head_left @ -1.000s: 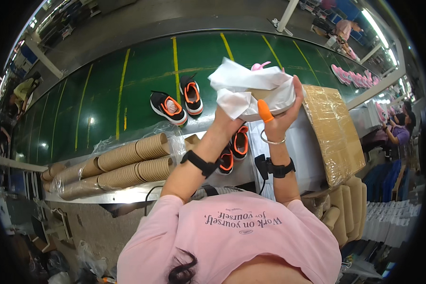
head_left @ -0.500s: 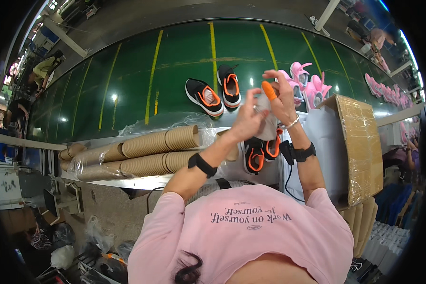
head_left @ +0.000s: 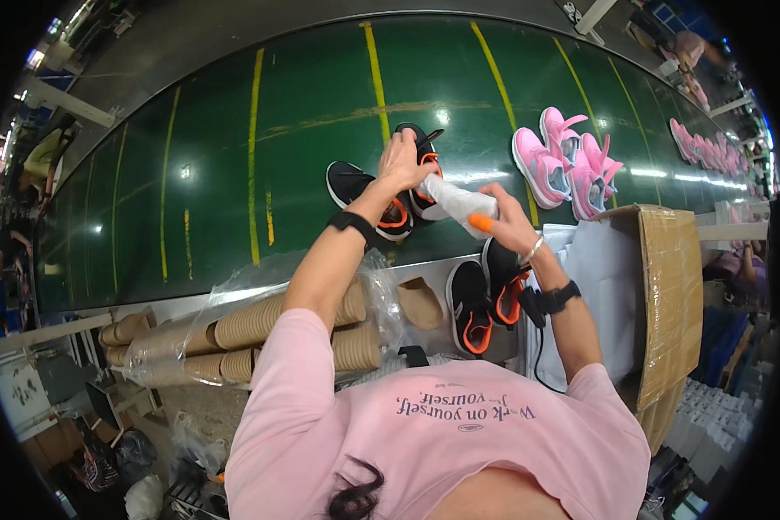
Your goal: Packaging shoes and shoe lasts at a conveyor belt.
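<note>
My left hand (head_left: pixel 405 162) rests on a black and orange shoe (head_left: pixel 422 165) on the green conveyor belt (head_left: pixel 234 156), gripping its upper. My right hand (head_left: pixel 504 227), with an orange cover on one finger, holds a crumpled wad of white paper (head_left: pixel 456 200) whose end points into that shoe. A second black and orange shoe (head_left: pixel 361 196) lies just to the left on the belt. Another pair of black and orange shoes (head_left: pixel 481 299) sits on the ledge under my right wrist.
Pink shoes (head_left: pixel 563 165) lie on the belt to the right. A cardboard box (head_left: pixel 663 303) with white paper sheets (head_left: pixel 600 295) stands at the right. Stacks of brown paper inserts in clear plastic (head_left: pixel 251 334) lie along the near ledge. Other people work at the far left and right.
The white paper was a big loose bundle held up high; now it is squeezed into a narrow wad. Both hands came down to the belt, and my left hand took the shoe.
</note>
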The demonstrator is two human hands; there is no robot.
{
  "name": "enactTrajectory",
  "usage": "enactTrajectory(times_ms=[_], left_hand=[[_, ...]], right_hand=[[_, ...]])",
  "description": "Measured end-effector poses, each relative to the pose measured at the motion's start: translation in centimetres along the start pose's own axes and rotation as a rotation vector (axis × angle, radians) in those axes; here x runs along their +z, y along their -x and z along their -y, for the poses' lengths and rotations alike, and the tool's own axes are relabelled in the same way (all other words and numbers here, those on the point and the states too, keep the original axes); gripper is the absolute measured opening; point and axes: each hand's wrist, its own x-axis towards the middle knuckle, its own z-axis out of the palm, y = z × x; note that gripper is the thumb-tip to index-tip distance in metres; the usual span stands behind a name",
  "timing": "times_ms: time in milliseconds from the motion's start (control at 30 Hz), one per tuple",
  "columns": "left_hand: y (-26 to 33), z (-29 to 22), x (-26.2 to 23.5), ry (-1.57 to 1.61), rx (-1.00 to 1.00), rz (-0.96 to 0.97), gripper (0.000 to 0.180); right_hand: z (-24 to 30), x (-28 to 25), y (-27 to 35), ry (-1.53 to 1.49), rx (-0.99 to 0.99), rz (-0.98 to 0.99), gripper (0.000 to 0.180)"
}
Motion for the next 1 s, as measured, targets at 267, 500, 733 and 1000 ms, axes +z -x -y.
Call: enactTrajectory(times_ms=[267,500,733,1000], left_hand=[[-3.5,3.0,0.4,0.255,-0.014,0.331,0.027],[-2.9,5.1,-0.9,0.285,-0.004,0.369,0.025],[-1.8,4.7,-0.2,0.296,0.084,0.381,0.023],[-1.8,4.2,-0.6,0.102,0.205,0.311,0.018]], right_hand=[[0.0,3.9,-7.1,0.790,0.025,-0.047,0.046],[3.5,-0.9,-8.2,0.149,0.200,0.295,0.043],[-2.3,5.2,-11.1,0.804,-0.160,0.057,0.049],[-2.4,3.6,-13.6,0.580,-0.223,0.298,0.071]])
